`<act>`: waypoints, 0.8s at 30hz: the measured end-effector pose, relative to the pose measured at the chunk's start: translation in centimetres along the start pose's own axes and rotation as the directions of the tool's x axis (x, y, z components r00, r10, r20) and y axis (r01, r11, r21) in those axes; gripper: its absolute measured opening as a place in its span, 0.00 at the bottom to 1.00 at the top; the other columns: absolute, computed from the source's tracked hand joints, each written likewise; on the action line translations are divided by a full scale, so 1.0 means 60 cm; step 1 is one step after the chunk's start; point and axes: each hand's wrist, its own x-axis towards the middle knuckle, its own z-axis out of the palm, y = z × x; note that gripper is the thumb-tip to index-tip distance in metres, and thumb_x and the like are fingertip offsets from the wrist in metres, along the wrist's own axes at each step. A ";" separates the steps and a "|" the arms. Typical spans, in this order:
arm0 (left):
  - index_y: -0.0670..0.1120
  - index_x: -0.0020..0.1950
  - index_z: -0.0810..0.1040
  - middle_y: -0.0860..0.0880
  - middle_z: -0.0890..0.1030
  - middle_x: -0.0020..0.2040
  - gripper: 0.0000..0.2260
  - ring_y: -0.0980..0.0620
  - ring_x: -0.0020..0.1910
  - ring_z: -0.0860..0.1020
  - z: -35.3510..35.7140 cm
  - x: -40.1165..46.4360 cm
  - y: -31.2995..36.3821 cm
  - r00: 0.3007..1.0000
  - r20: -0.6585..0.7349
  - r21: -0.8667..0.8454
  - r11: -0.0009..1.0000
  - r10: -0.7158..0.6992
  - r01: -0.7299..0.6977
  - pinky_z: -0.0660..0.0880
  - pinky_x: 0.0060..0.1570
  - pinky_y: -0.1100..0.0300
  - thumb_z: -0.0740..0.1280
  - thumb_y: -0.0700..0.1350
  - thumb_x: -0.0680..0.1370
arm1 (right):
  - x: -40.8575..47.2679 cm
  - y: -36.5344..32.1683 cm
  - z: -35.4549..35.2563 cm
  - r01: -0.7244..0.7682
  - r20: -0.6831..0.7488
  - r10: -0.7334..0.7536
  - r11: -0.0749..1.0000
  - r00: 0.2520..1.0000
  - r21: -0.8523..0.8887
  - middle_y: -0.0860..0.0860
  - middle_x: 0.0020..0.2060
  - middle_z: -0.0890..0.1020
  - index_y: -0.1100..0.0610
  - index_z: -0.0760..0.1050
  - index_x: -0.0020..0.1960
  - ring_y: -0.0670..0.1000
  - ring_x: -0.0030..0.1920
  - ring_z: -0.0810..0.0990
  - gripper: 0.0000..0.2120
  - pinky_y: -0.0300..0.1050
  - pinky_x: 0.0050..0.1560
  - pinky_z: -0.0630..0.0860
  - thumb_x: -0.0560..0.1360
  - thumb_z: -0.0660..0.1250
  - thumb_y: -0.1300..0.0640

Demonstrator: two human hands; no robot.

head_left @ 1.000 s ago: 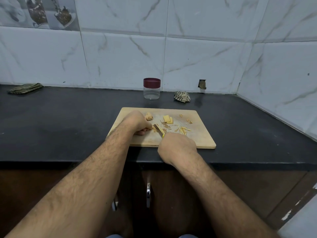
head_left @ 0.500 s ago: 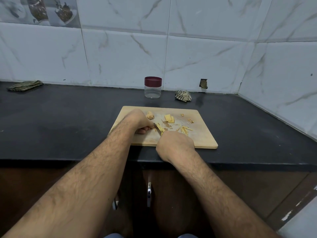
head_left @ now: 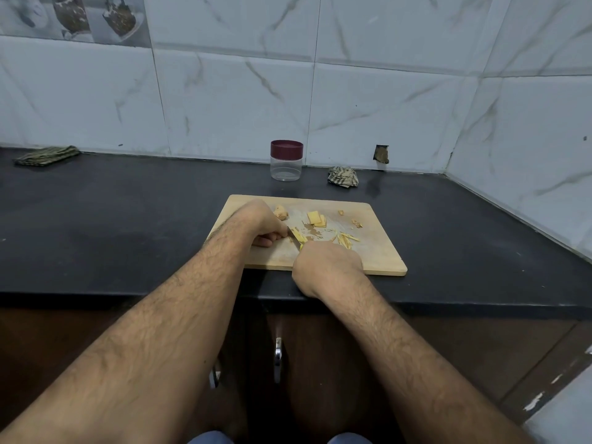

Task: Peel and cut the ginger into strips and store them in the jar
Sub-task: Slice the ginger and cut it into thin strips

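Kitchen corner: dark stone table against marble-look tiled walls.

Walls: large white tiles (head_left: 230, 100) with grey veining, meeting in a corner at right; one printed decor tile (head_left: 73, 17) at upper left; a small broken hole (head_left: 381, 154) low in the back wall. Table (head_left: 112, 225): black, matt, with faint smears. A folded green cloth (head_left: 46, 155) lies at far left by the wall; a crumpled checked cloth (head_left: 342, 177) sits near the hole. Below: dark brown cabinet doors (head_left: 464, 354) with metal handles (head_left: 278, 358). Light dim and cool.
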 end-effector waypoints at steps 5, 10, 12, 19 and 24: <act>0.43 0.37 0.79 0.49 0.77 0.31 0.08 0.55 0.27 0.73 0.000 -0.004 0.000 1.000 -0.017 -0.005 1.000 0.005 -0.005 0.75 0.29 0.65 0.74 0.41 0.74 | -0.005 0.002 0.004 0.008 -0.006 -0.008 1.000 1.000 -0.021 0.52 0.59 0.79 0.56 0.74 0.64 0.53 0.48 0.73 0.14 0.47 0.47 0.67 0.79 0.61 0.60; 0.43 0.37 0.79 0.49 0.77 0.30 0.08 0.55 0.27 0.72 0.001 -0.006 0.001 1.000 -0.021 -0.007 1.000 0.011 -0.012 0.75 0.31 0.64 0.74 0.41 0.74 | -0.010 0.006 0.005 0.004 0.008 -0.004 0.999 1.000 -0.049 0.52 0.59 0.79 0.55 0.73 0.65 0.54 0.55 0.76 0.16 0.47 0.47 0.68 0.78 0.63 0.60; 0.43 0.37 0.79 0.49 0.77 0.30 0.08 0.56 0.27 0.72 0.001 -0.007 0.001 1.000 -0.018 -0.007 1.000 0.010 -0.010 0.75 0.31 0.64 0.73 0.41 0.75 | -0.012 0.008 0.005 0.001 0.005 -0.001 0.999 1.000 -0.052 0.52 0.59 0.79 0.55 0.73 0.66 0.53 0.55 0.76 0.16 0.47 0.47 0.68 0.78 0.63 0.59; 0.43 0.37 0.79 0.49 0.77 0.31 0.07 0.56 0.26 0.72 0.000 -0.006 0.000 1.000 -0.019 0.005 1.000 0.014 -0.014 0.74 0.28 0.66 0.73 0.41 0.75 | -0.026 0.018 0.009 0.003 0.020 -0.002 0.998 1.000 -0.063 0.53 0.58 0.78 0.55 0.72 0.66 0.53 0.47 0.70 0.17 0.48 0.46 0.68 0.78 0.63 0.60; 0.43 0.37 0.80 0.49 0.78 0.30 0.07 0.56 0.25 0.73 0.000 -0.007 -0.001 0.999 -0.040 0.012 1.000 0.014 -0.013 0.75 0.29 0.65 0.74 0.42 0.74 | -0.036 0.024 0.015 0.004 0.016 -0.004 0.998 1.000 -0.055 0.52 0.55 0.78 0.54 0.73 0.64 0.52 0.47 0.71 0.15 0.47 0.45 0.68 0.78 0.62 0.61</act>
